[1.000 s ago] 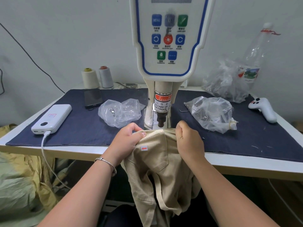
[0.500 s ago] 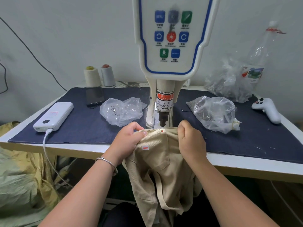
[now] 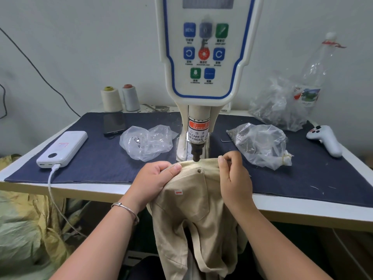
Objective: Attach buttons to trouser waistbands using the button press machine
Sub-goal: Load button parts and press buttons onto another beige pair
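Head view: button now showing on the waistband, pulled just clear of the punch.

Left hand [image 3: 155,179] pinching the beige trouser waistband [image 3: 193,165] at its left, thumb on top; right hand [image 3: 235,176] gripping the same band at its right, fingers curled round the edge, apart from the left with the fabric stretched between. Half a second back, only a small dot at the band's edge right under the punch [image 3: 196,152]; now a dark metal button [image 3: 199,170] sitting in plain sight on the cloth, drawn slightly toward the body. Probably pressed and set, so this piece looks ready to come away. Trouser legs hanging off the surface [image 3: 302,207] edge; bags of parts [image 3: 260,144] either side of the button press machine [image 3: 203,57].
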Available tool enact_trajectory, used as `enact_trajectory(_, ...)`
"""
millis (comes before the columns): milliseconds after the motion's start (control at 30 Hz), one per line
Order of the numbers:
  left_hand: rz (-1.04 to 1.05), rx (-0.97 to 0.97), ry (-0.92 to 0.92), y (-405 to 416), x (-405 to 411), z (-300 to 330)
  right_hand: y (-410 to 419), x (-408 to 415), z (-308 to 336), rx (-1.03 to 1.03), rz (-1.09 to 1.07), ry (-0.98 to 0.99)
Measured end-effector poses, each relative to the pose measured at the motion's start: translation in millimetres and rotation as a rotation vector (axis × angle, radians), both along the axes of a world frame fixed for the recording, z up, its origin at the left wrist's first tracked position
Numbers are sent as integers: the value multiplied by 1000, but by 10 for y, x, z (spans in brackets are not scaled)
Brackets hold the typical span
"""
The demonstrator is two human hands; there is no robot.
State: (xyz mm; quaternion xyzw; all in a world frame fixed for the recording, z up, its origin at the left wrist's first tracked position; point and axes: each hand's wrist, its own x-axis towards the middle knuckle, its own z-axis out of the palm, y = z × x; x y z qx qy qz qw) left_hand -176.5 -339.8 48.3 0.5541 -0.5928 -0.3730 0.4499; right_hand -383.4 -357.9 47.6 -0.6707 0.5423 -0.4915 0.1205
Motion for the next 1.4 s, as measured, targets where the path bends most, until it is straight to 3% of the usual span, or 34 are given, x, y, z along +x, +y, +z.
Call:
enact_trajectory(267, -17, 4, 47, 63, -5, 72, 142, 16, 165, -81, 98, -198)
enact_trajectory(500, -68, 65, 149, 89, 30, 235, 217, 69, 501, -136, 214, -205)
enact_trajectory(600, -131, 60, 226, 101, 77, 358, 323, 64, 577, -90, 279, -246)
enact_trajectory(767, -233, 262, 57, 182, 142, 463, 540, -51, 427, 170, 198, -409)
enact_trajectory(833, -288, 291, 22, 225, 195, 506, 659, -73, 415, 170, 233, -450)
enact_trajectory(967, -377, 325, 30, 275, 299, 667, 691, -99, 671, 43, 345, -354)
enact_trajectory(1133, -637, 406, 61, 412, 406, 894, 743, 3, 853, 176, 635, -248)
enact_trajectory(1267, -675, 403, -24, 462, 274, 980, 787, 84, 821, 188, 572, -41)
enact_trajectory(1400, -657, 367, 27, 501, 182, 1063, 809, 47, 878, 228, 553, 53)
